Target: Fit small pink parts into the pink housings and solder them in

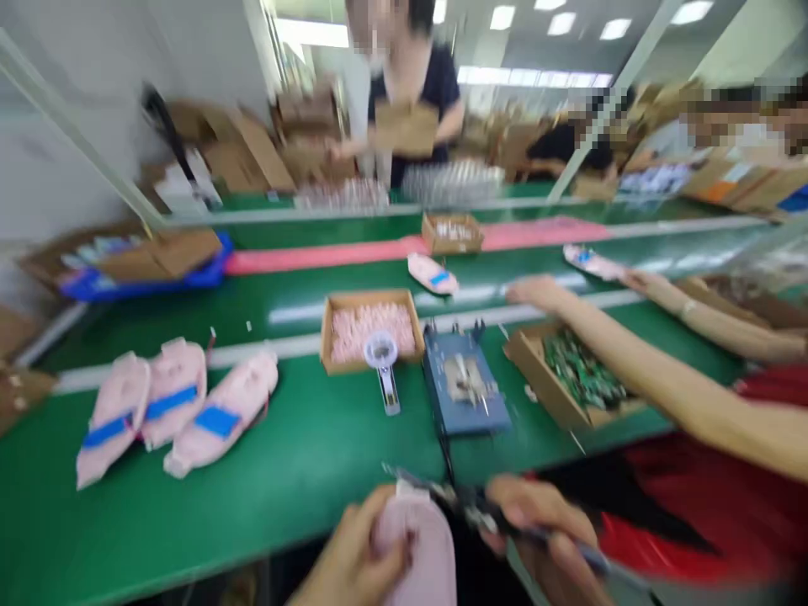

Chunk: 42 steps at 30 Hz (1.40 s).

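Note:
In the head view, my left hand grips a pale pink plastic shell at the bottom middle, with the thumb on its inner face. My right hand is closed around a long, dark, pen-like tool. The tool's front end is beside the shell's upper edge; blur hides its exact kind and whether they touch. Thin wire-like bits stick out near the shell's top. On the bench to the left lie several pink shells with blue tape across them.
A cardboard box of small pink parts stands beyond my hands, a round-headed white piece before it. Right of it are a blue-grey device and a box of green circuit boards. A co-worker's arm reaches across from the right.

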Available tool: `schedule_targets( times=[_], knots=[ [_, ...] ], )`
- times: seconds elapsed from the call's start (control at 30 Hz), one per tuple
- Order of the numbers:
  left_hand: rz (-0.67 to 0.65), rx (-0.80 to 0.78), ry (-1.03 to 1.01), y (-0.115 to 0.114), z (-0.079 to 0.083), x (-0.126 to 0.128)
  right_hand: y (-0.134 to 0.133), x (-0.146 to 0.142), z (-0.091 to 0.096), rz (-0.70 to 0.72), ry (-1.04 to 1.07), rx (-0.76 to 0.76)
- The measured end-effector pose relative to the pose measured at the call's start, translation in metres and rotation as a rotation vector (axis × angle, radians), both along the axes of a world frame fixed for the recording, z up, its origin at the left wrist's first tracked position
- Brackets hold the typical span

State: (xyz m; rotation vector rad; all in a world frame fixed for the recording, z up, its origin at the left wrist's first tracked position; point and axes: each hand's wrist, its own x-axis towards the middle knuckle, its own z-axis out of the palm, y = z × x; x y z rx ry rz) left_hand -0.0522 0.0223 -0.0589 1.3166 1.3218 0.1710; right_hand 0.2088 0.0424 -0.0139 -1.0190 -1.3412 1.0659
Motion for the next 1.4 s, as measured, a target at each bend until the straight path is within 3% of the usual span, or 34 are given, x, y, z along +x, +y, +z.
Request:
schedule_targets(
  times=[0.07, 0.2, 0.37, 0.53, 0.67, 0.77, 0.87, 0.97, 1.07, 1.2, 1.4],
  knots=[
    [-0.011, -0.084, -0.111, -0.018, -0.003, 0.013, -0.012, 0.001, -0.013, 0.206, -0.028, 0.101],
    [0.043, -0.166, -0.27, -0.028, -0.002, 0.018, -0.03, -0.003, -0.024, 0.261, -0.114, 0.175],
    [-0.014, -0.069, -0.307, -0.024, 0.019, 0.013, -0.029, -0.02, -0.007, 0.25, -0.444, 0.281],
    [-0.065, 0.114, -0.335, -0.02, 0.039, 0.017, -0.03, -0.033, -0.003, 0.321, -0.438, 0.234],
    [-0.074, 0.179, -0.304, -0.017, 0.046, 0.017, -0.029, -0.034, -0.001, 0.412, -0.491, 0.182],
    [-0.078, 0.127, -0.335, -0.017, 0.042, 0.016, -0.029, -0.028, 0.001, 0.37, -0.487, 0.23],
    [-0.051, 0.01, -0.261, -0.02, 0.033, 0.01, -0.03, -0.017, 0.001, 0.203, -0.243, 0.306],
    [-0.028, -0.088, -0.101, -0.027, 0.024, -0.001, -0.035, -0.004, 0.004, 0.084, -0.051, 0.208],
    [-0.028, -0.165, -0.036, -0.033, 0.018, -0.011, -0.04, 0.009, 0.005, 0.154, -0.098, 0.087],
    [-0.029, -0.136, 0.005, -0.036, 0.012, -0.015, -0.042, 0.019, 0.003, 0.361, -0.187, 0.021],
    [-0.039, -0.078, -0.02, -0.03, 0.011, -0.009, -0.036, 0.014, 0.003, 0.412, -0.286, -0.03]
  ],
)
